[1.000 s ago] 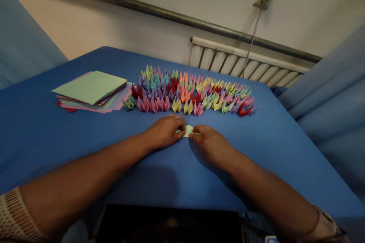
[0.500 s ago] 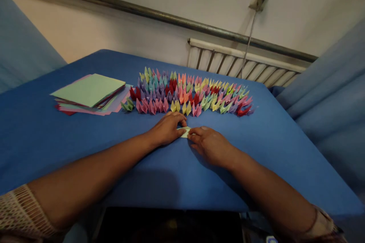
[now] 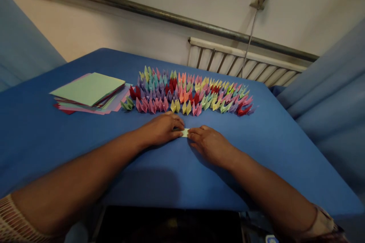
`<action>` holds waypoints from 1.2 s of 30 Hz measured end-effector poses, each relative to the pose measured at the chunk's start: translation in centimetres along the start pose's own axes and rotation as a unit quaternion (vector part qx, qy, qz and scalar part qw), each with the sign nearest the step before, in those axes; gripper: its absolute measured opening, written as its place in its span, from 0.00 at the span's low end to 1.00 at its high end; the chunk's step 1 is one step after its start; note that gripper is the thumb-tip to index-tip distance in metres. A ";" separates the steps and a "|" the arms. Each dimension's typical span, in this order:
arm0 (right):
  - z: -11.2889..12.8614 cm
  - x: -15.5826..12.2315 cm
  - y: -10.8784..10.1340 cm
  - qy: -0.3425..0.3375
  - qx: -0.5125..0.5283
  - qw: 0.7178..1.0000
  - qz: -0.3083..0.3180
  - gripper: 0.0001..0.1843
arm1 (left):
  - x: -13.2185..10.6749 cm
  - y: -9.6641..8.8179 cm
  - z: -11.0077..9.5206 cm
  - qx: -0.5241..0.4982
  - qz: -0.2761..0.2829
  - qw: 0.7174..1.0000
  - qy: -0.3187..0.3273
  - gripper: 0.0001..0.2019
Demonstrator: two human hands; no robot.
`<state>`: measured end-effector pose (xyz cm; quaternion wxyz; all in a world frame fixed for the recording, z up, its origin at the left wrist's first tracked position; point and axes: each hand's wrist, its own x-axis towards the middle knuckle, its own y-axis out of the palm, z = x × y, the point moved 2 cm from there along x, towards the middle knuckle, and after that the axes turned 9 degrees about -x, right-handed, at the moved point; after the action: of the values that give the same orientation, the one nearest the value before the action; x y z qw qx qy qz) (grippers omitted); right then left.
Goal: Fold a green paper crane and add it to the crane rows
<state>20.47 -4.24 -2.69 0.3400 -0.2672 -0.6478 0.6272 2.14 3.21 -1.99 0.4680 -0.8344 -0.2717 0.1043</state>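
A small pale green folded paper piece (image 3: 185, 133) lies on the blue tabletop (image 3: 270, 148), pinched between my two hands. My left hand (image 3: 162, 129) presses on its left end with fingers curled together. My right hand (image 3: 209, 144) holds its right end with fingertips closed on it. Only a sliver of the paper shows between the fingers. Just beyond the hands stand several rows of small folded paper pieces (image 3: 188, 93) in many colours.
A stack of coloured square paper sheets (image 3: 89, 93), pale green on top, lies at the left of the table. A radiator (image 3: 245, 62) and a metal rail (image 3: 159, 11) run along the wall behind. A dark object (image 3: 171, 224) sits at the near table edge.
My hands have drawn closer together over the pale green piece, so less of it shows than a second ago. The view shifted slightly.
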 end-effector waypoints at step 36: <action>-1.6 1.9 2.3 0.106 0.044 0.991 -0.067 0.08 | 0.6 1.3 -0.9 0.053 -0.050 0.995 -0.072 0.06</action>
<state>20.38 -1.59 -4.81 0.4596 -0.2729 -0.5960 0.5992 3.49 2.32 -2.51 0.4952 -0.7843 -0.3403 0.1548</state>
